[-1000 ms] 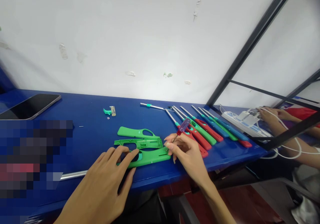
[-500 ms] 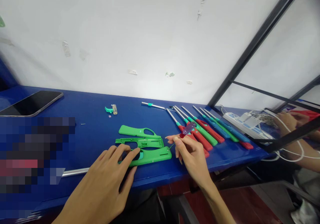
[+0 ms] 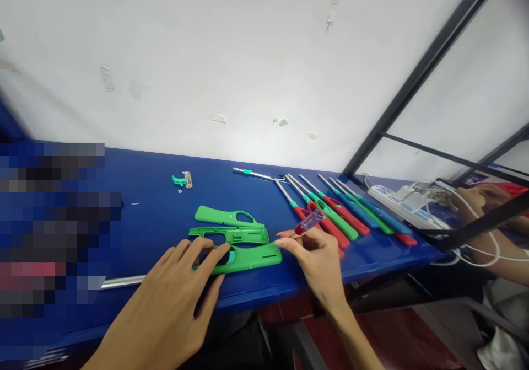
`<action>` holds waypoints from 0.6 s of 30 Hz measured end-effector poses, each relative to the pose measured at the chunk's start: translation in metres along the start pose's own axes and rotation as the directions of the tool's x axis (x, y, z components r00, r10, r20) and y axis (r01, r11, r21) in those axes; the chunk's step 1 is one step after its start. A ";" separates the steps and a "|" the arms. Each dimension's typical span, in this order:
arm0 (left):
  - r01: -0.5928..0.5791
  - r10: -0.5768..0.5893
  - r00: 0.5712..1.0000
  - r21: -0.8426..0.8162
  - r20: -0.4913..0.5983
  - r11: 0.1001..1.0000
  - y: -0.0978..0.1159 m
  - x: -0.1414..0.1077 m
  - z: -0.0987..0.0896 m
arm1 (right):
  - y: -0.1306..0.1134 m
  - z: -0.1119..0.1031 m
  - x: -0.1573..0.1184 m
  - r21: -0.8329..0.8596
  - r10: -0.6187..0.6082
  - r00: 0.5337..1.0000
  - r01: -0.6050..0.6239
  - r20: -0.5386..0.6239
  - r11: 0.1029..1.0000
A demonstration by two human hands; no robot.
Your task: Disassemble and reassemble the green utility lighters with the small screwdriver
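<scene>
- Screwdriver [image 3: 309, 223] first: clear purplish handle, red collar, slanting up out of the right hand [image 3: 314, 251]. Fingers are bunched in a close pinch low on it.
- Its tip is lost behind the fingertips, right by the end of the green lighter [image 3: 254, 258]. Can't tell if it's actually touching.
- That lighter lies on the blue table [image 3: 157, 232] near the front edge, slotted side up, metal tube [image 3: 123, 282] poking out past the other hand.
- Left hand [image 3: 177, 282] is half spread, fingers curved over the trigger end, thumb on the near side, basically gripping it against the table.
- Just behind: a green open shell [image 3: 248, 235] with its inside facing up, then a smooth green cover [image 3: 215, 215].
- Further back there's a teal trigger [image 3: 178, 180] beside a small see-through part [image 3: 188, 180], plus a loose metal rod [image 3: 258, 175] with a teal collar.
- Off to the right, a slanted row of red, green and blue lighters [image 3: 336, 218], then a white power strip [image 3: 384, 198].
</scene>
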State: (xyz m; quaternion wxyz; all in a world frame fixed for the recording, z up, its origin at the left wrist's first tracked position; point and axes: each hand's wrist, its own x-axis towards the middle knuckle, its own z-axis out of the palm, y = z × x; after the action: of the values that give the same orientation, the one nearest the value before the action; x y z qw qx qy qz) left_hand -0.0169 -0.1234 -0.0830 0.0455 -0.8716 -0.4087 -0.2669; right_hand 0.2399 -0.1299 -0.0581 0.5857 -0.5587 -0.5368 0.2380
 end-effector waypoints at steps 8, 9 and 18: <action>-0.008 0.007 1.000 0.022 0.010 1.000 -0.002 -0.002 0.001 | -0.001 0.004 0.000 0.018 0.019 1.000 -0.019 -0.015 1.000; -0.006 0.006 1.000 0.018 0.008 1.000 -0.002 -0.002 0.001 | 0.000 0.004 -0.001 0.016 0.006 1.000 -0.006 -0.026 1.000; -0.002 0.002 1.000 -0.009 -0.005 1.000 -0.002 -0.001 0.002 | 0.008 0.012 -0.010 -0.134 -0.292 0.947 0.274 -0.135 0.952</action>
State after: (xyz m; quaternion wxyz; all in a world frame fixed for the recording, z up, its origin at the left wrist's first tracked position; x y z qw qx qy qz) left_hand -0.0179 -0.1223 -0.0854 0.0431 -0.8715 -0.4065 -0.2709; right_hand 0.2282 -0.1318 -0.0712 0.6207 -0.5246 -0.5776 0.0769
